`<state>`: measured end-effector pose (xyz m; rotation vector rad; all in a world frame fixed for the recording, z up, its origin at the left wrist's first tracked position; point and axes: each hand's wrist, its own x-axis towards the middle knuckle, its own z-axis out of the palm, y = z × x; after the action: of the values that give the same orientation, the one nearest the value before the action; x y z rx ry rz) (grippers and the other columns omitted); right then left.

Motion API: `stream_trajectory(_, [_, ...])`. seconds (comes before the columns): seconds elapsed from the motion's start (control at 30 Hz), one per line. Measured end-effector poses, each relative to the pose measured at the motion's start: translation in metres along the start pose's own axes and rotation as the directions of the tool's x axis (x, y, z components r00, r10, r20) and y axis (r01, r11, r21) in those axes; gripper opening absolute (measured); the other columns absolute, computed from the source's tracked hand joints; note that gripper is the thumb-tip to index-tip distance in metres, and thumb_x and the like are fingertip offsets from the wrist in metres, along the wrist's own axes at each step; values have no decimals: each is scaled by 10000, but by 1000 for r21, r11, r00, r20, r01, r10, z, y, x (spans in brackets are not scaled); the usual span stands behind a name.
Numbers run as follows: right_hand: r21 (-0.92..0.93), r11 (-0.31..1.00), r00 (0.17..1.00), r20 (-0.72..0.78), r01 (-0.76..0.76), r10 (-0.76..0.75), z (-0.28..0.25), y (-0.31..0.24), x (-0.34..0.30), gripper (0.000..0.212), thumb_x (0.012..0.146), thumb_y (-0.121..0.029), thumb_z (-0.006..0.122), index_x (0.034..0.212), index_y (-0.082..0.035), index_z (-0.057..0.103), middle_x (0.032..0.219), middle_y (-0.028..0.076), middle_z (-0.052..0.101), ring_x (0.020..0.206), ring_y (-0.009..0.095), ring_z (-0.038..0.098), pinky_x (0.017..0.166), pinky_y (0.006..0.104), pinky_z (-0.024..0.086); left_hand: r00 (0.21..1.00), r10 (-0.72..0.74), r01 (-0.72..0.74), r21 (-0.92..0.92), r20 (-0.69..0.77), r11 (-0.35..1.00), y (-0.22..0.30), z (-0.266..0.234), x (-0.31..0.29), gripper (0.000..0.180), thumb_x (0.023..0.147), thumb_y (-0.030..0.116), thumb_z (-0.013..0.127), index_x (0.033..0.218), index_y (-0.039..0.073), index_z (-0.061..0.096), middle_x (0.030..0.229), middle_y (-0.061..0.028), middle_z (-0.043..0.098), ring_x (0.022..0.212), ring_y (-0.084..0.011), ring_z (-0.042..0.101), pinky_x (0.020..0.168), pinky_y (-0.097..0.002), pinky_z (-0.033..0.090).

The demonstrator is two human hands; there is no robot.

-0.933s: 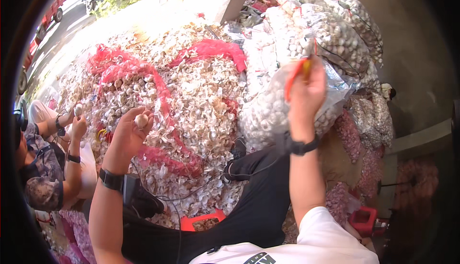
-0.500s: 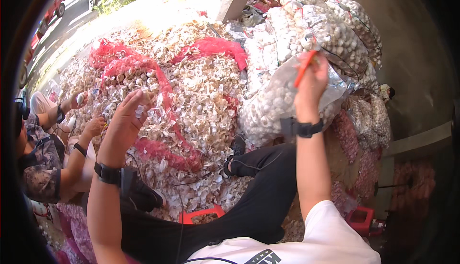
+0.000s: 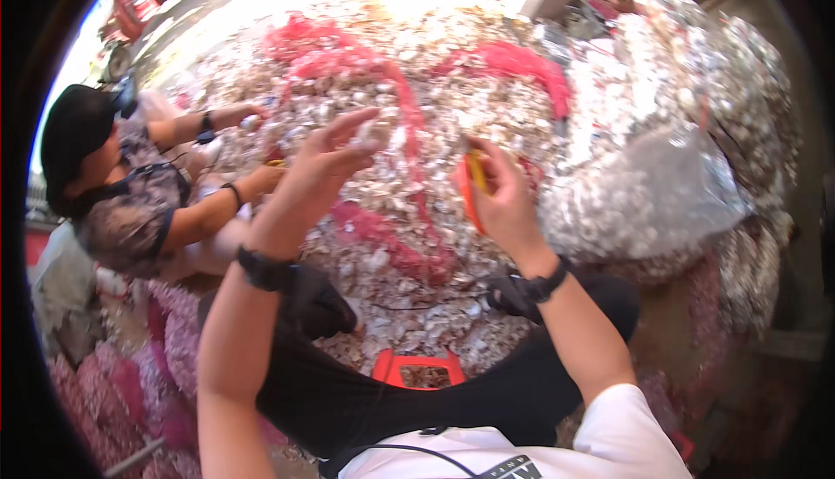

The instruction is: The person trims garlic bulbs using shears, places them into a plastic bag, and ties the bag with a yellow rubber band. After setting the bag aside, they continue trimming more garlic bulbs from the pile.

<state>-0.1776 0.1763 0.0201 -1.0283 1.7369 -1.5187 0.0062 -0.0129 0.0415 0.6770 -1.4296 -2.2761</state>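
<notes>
My left hand (image 3: 323, 161) is raised over the heap, its thumb and fingers closed round a pale garlic bulb (image 3: 375, 134), blurred and partly hidden. To its right, my right hand (image 3: 511, 209) grips what looks like a pair of shears (image 3: 470, 194) with orange and yellow handles. The dark tip of the shears points up and away from me, a short gap from the bulb. Below both hands spreads a heap of garlic skins and trimmings (image 3: 470, 301).
Pink netting (image 3: 409, 253) lies across the heap. At right stand filled garlic sacks and a clear plastic bag (image 3: 652, 192). A co-worker (image 3: 130, 192) in a dark cap sits close on my left, hands over the heap. A red stool (image 3: 419, 366) shows between my legs; pink mesh sacks (image 3: 113, 383) lie lower left.
My right hand has come left and down from above the garlic bag, bringing the shears near my left hand. The whole view has swung left, showing more of the co-worker.
</notes>
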Motion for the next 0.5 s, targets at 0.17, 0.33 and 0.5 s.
stream_trajectory(0.17, [-277,958,997,29,71,-66,2,-11,-7,537,871,-253,764,1307,-40,535,1011,81,636,897,152,624,822,303,500,989,142,-141,43,-28,989,-12,0,8,468,907,121,718,1326,7,545,1145,-49,654,1050,-101,610,885,-258,498])
stream_trajectory(0.33, [-382,888,967,99,255,-235,9,-15,-12,569,829,-245,791,1309,-71,541,1028,103,607,940,217,604,844,361,485,985,169,-160,170,-39,972,-13,1,11,460,890,142,743,1290,-3,568,1153,-64,663,1032,-115,629,878,-292,534])
stream_trajectory(0.5, [-368,909,980,111,195,-165,9,-15,-14,563,813,-212,791,1302,-74,548,1010,109,602,927,230,596,852,365,481,984,179,-170,224,-23,960,-15,10,13,451,863,136,773,1256,-17,611,1078,-53,687,972,-100,637,834,-264,535])
